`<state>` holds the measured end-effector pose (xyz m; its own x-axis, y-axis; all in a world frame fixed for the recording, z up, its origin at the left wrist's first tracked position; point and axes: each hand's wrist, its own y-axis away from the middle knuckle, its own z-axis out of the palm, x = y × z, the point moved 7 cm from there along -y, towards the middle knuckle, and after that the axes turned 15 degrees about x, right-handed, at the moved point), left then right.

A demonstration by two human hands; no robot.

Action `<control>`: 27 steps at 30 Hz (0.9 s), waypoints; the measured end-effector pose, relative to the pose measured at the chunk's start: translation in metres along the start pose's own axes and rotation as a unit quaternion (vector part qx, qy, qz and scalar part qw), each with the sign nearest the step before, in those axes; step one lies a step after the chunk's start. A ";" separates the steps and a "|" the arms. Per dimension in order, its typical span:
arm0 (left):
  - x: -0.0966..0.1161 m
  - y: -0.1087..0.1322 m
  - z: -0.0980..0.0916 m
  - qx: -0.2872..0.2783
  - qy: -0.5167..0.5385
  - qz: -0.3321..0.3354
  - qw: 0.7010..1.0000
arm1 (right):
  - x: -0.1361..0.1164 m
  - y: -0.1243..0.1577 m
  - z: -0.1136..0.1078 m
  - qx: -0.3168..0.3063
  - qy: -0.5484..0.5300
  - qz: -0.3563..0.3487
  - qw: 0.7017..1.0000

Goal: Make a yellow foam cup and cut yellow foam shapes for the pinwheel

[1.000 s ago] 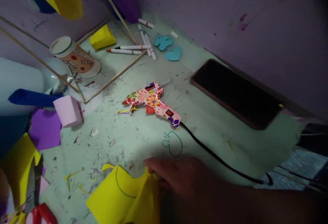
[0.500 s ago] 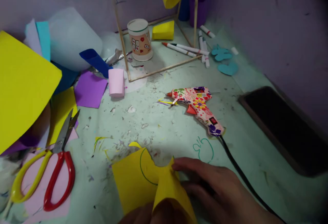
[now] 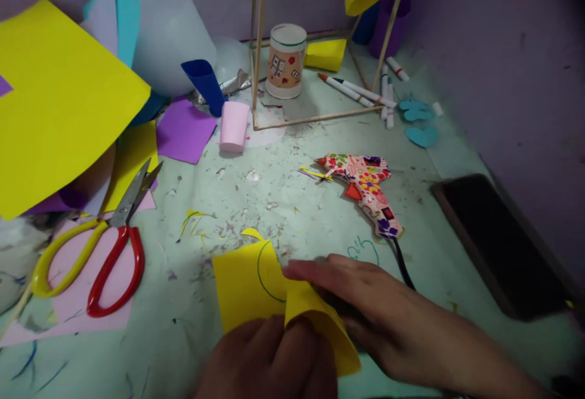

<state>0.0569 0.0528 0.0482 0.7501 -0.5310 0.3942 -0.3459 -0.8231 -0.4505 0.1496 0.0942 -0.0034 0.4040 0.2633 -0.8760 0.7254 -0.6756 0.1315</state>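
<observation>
A flat yellow sheet (image 3: 242, 283) with a green curved line lies on the table at the bottom centre. On its right side is a curled yellow piece (image 3: 315, 301), bent into a tube with its mouth towards me. My left hand (image 3: 274, 356) is closed at that mouth, some fingertips hidden inside the curl. My right hand (image 3: 365, 307) presses against the far and right side of the curl, its index finger lying along the top edge. Beyond them rests a floral glue gun (image 3: 361, 186), its nozzle pointing left.
Red-and-yellow-handled scissors (image 3: 119, 222) lie at left beside stacked coloured sheets (image 3: 68, 100). A stick frame (image 3: 320, 120) stands at the back around a paper cup (image 3: 287, 61). Markers (image 3: 351, 90) lie by it. A phone (image 3: 498, 247) lies at right, and paper scraps dot the table.
The view has shifted, so most things sit farther right and higher. My right fingers have moved over the curled yellow piece's top edge. More of my left hand shows.
</observation>
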 end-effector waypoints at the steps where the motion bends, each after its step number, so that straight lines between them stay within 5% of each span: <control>1: 0.001 0.001 0.000 -0.001 0.005 0.006 1.000 | -0.002 -0.004 0.001 -0.019 -0.007 -0.012 1.000; 7: 0.003 0.004 -0.001 0.006 -0.003 0.009 1.000 | -0.010 -0.024 0.001 -0.087 -0.049 -0.094 0.990; 15: -0.002 0.004 0.000 -0.014 0.029 -0.012 0.999 | -0.011 -0.036 0.005 -0.162 -0.071 -0.119 0.977; 21: 0.001 0.005 0.003 0.026 0.009 -0.013 1.000 | -0.011 -0.038 0.004 -0.154 -0.083 -0.113 0.978; 25: 0.001 0.008 0.000 0.104 -0.028 -0.025 0.994 | -0.010 -0.037 0.006 -0.148 -0.072 -0.114 0.980; 27: 0.002 0.007 0.001 0.075 -0.041 -0.019 0.996 | -0.010 -0.036 0.005 -0.147 -0.067 -0.109 0.981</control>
<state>0.0564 0.0466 0.0451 0.8060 -0.4776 0.3496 -0.2332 -0.7992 -0.5540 0.1161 0.1125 -0.0019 0.1595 0.2727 -0.9488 0.9235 -0.3808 0.0458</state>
